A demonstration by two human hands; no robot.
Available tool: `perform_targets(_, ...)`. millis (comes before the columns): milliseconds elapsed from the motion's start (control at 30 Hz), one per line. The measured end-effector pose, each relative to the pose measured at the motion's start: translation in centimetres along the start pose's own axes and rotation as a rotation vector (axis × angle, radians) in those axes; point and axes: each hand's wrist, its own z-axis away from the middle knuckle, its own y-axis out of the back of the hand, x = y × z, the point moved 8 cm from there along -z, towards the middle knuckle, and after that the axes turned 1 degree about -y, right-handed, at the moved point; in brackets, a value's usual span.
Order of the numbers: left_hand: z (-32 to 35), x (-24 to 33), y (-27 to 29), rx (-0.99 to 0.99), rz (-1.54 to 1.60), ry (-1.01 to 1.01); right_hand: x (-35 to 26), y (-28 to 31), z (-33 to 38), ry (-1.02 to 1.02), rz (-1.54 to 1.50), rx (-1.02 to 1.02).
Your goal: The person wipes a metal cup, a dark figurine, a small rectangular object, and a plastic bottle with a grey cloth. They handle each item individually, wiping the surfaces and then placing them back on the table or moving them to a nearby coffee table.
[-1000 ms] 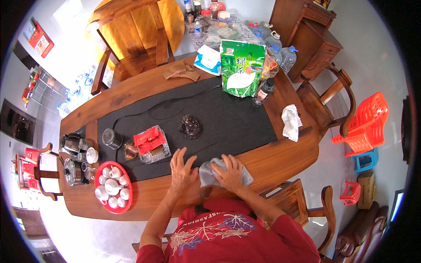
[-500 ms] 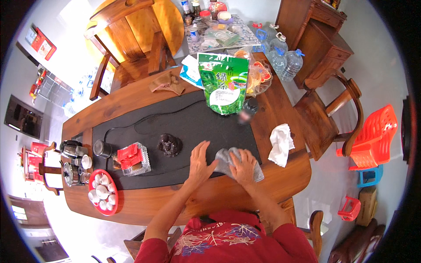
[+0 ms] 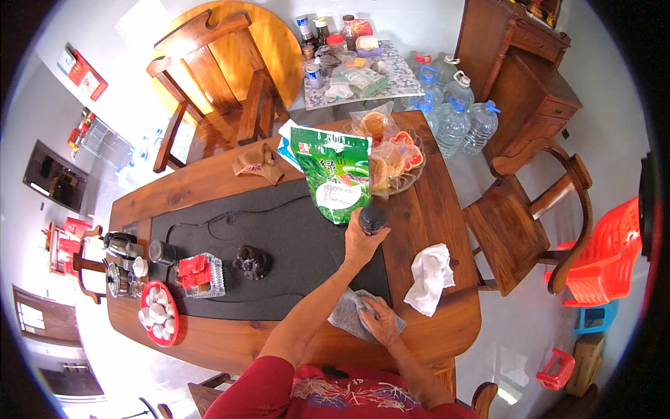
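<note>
My left hand (image 3: 363,242) is closed around a small dark bottle (image 3: 373,220) with a black top, beside the lower corner of a green tea bag (image 3: 335,171) that leans upright. My right hand (image 3: 380,321) presses on a folded grey cloth (image 3: 345,315) near the table's front edge, its fingers bent onto the fabric. A crumpled white cloth (image 3: 429,281) lies to the right of both hands. Left of my hands, a small dark figurine (image 3: 252,262) sits on the table's black inset (image 3: 293,241).
A clear dish (image 3: 401,183) of snacks stands behind the bottle. A brown cloth (image 3: 258,164) lies at the far edge. To the left are a glass box (image 3: 215,281) with red packets, a red tray (image 3: 169,339) of white cups and glass pots (image 3: 118,279). Wooden chairs (image 3: 523,230) surround the table.
My left hand has moved away to the far right and taken hold of the dark bottle. My right hand stays on the grey cloth, its fingers now less spread. The head view has shifted.
</note>
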Motion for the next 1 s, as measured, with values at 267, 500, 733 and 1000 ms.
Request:
perform_targets(267, 4.8, 0.9, 4.8, 0.049, -0.074, 0.051, -0.5, 3.9, -0.8, -0.192, -0.413, 0.293)
perform_targets(500, 11.6, 6.2, 11.1, 0.092, -0.067, -0.093, -14.9, -0.7, -3.5, 0.256, 0.109, 0.178)
perform_targets(733, 15.8, 10.6, 15.7, -0.111, 0.128, -0.058, -16.1, -7.4, -4.6, -0.043, -0.333, -0.166)
perform_targets(1000, 19.3, 10.1, 22.2, -0.172, 0.235, -0.005, -20.5, -14.6, -1.8, 0.060, -0.504, -0.228)
